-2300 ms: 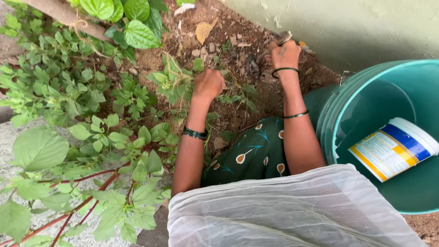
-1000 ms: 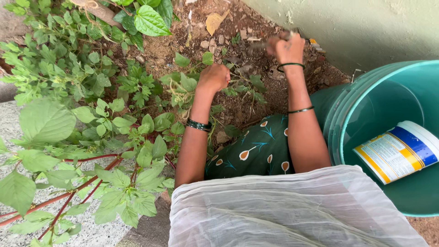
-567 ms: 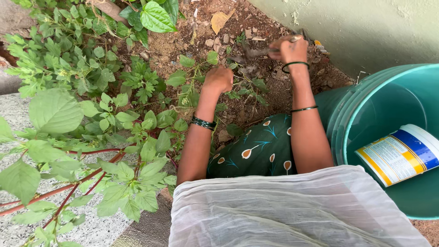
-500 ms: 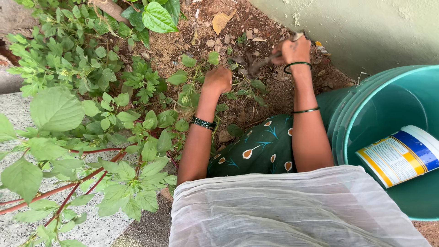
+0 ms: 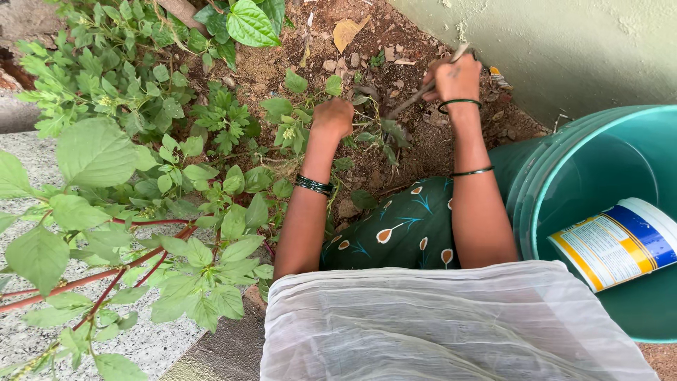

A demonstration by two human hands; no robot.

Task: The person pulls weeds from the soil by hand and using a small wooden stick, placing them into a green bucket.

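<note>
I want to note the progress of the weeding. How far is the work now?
Done: nothing pulled shows; the green bucket holds only a white tub. In hand: the left hand grips a small weed, the right hand digs with a thin tool. Left: many weeds stand.

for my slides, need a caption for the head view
Left hand grips a weed while right hand digs soil with a thin tool beside a green bucket.

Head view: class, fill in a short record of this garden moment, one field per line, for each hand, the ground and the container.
Left hand: closed on a small weed
Right hand: grips a thin metal tool, tip angled down to the soil
Container: green bucket, right of the person
Inside bucket: white tub lying on its side
</note>
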